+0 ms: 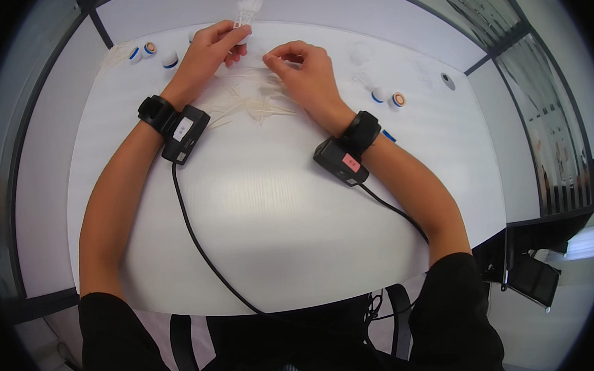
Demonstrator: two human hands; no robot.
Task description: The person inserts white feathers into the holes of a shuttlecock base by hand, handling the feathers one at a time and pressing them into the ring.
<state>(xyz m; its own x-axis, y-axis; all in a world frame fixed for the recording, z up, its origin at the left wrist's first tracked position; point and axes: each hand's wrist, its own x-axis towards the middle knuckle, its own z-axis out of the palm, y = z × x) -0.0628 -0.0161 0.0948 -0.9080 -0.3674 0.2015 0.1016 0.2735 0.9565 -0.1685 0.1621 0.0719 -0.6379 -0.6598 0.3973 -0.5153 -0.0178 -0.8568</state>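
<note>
Head view: the left hand (208, 51) pinches a white shuttlecock (246, 13) by its lower end, feathers up, above the far part of the white desk (265, 221). The right hand (307, 72) is curled, fingertips pinched on something too small to tell, resting over a scatter of loose white feathers (255, 106). Small blue-banded cork bases (146, 52) lie far left, others (387, 98) at right.

Both hands (209, 55) (305, 69) forward, fingers pinched
</note>
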